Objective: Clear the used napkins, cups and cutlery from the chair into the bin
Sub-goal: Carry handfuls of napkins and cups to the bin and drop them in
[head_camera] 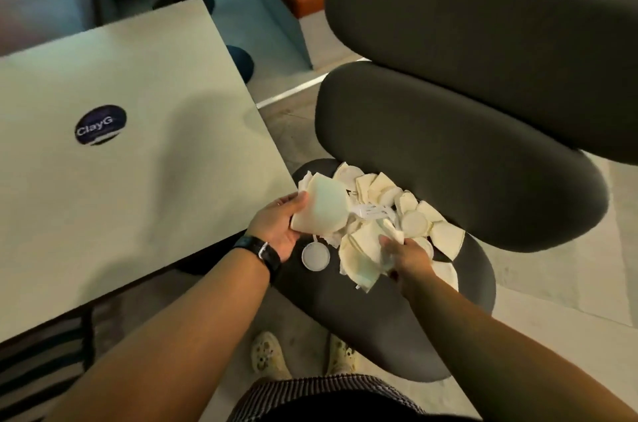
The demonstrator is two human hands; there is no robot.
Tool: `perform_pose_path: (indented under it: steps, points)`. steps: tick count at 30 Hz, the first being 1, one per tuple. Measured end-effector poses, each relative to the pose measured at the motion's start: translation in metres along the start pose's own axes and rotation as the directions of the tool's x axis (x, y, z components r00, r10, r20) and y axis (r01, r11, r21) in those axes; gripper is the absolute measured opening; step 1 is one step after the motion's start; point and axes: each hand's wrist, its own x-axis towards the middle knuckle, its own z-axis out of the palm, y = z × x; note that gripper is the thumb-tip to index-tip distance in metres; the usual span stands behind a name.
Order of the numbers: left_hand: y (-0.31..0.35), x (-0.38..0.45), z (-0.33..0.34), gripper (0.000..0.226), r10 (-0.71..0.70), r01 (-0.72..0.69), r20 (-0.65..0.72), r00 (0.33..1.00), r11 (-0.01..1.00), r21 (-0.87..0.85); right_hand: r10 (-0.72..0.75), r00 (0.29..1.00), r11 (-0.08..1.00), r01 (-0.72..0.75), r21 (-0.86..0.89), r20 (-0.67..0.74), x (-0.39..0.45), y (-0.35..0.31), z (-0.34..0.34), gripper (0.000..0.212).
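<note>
Café floor, dark chair [397, 311] beside a table [138, 180], seat heaped with litter.

Left hand [279, 228] grips a flattened cup [322, 211]; right hand [407, 257] pinches napkins [362, 259], likely gathering handfuls; no bin visible.

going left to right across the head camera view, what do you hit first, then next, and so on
Round sticker on the table → left hand holding a cup → small round lid → right hand gripping a napkin → chair backrest.
</note>
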Motion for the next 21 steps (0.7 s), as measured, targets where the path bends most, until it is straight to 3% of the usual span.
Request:
perform_pose_path:
  steps: [4,6,9,12,15,21]
  points:
    - [0.018,-0.024,-0.048,0.050,0.056,-0.060,-0.038,0.998,0.991,-0.121,-0.015,0.998,0.996,0.021,-0.092,0.067,-0.023,-0.004,0.050,0.057]
    - [0.027,-0.040,-0.077,0.046,0.086,-0.096,-0.059,0.994,0.980,-0.174,-0.062,0.990,0.987,0.080,-0.140,0.125,-0.038,-0.009,0.082,0.063]
    - [0.042,-0.069,-0.132,0.026,0.141,-0.160,-0.094,0.985,0.959,-0.234,-0.161,0.958,0.959,0.209,-0.193,0.238,-0.066,-0.011,0.140,0.043]
    - [0.056,-0.101,-0.193,0.027,0.173,-0.212,-0.149,0.974,0.925,-0.314,-0.220,0.910,0.926,0.308,-0.217,0.352,-0.097,-0.004,0.201,0.037]
    - [0.060,-0.131,-0.266,0.024,0.222,-0.295,-0.237,0.946,0.894,-0.338,-0.218,0.868,0.905,0.351,-0.241,0.446,-0.133,0.021,0.264,0.018]
    - [0.057,-0.198,-0.428,0.019,0.259,-0.400,-0.394,0.882,0.854,-0.332,-0.122,0.809,0.889,0.347,-0.299,0.575,-0.225,0.101,0.404,0.026]
